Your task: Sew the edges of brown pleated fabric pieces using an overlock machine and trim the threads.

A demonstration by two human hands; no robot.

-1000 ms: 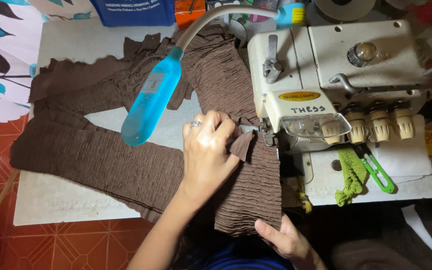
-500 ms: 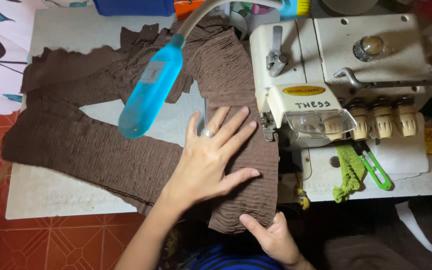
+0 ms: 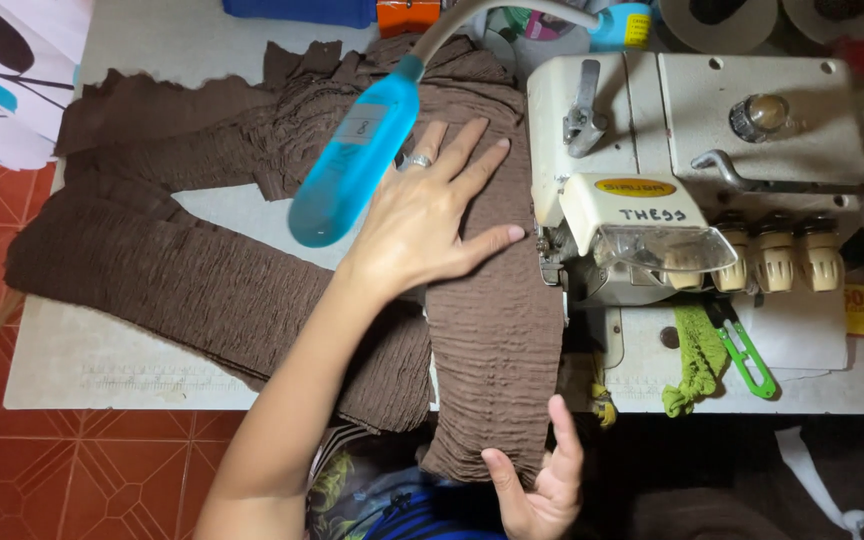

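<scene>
Head view: the left hand (image 3: 430, 215) lies flat and open, fingers spread, pressing on the brown crinkled fabric (image 3: 497, 330) with a ring on one finger. It grips nothing; the palm only rests on the cloth. Just beyond its fingertips, to its right, stands the cream sewing machine (image 3: 652, 150), and the strip of fabric under the hand runs alongside the machine's front and hangs over the near edge of the surface (image 3: 102, 350). Above the wrist, partly covering the back of the hand, hangs a blue lamp head (image 3: 352, 165) on a bent grey neck.

The right hand (image 3: 542, 480) is low, near the person's body, open with fingers loosely curled, its fingertips touching the hanging lower end of the same fabric strip without clasping it. To the left of the left forearm more of the brown fabric spreads in wide folded bands across the surface. Right of the right hand, below the machine, lie a green scrap (image 3: 687, 355) and green thread snips (image 3: 744, 352).
</scene>
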